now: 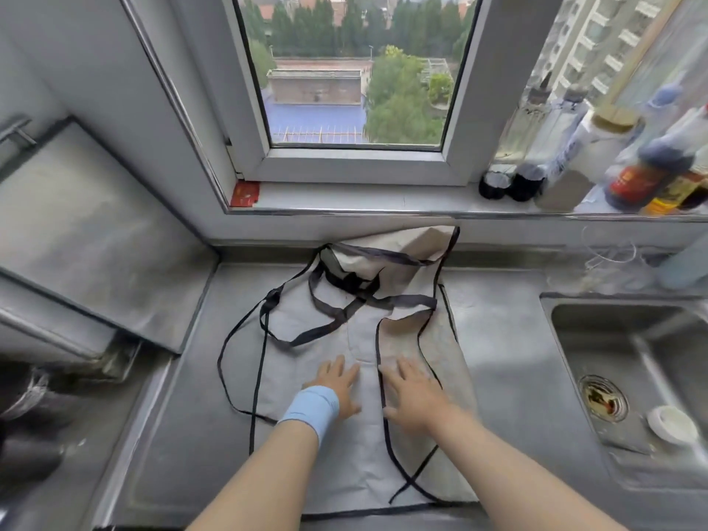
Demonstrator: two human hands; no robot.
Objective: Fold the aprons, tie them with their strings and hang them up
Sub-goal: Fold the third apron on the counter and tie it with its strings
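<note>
Your L hand [337,385] lies palm-down on the apron [344,465], fingers straight & a bit spread, gripping nothing; a light-blue wristband [312,410] sits on that wrist. Your R hand [412,396] is flat too, just beside the L on the sink [613,339] side, fingers straight & slightly fanned, pressing on the apron's folded-over flap. A black edge trim runs between the 2 hands. The apron lies spread on the steel counter [172,377] just left of the sink, its far end bunched vs. the wall. Dark strings [410,300] loop loose over the cloth & off its edge on the side away from the sink; 2 cross nr the front edge. Bottles [632,178] stand on the sill behind the sink. A small white round item [672,423] sits in the sink, by the drain.
</note>
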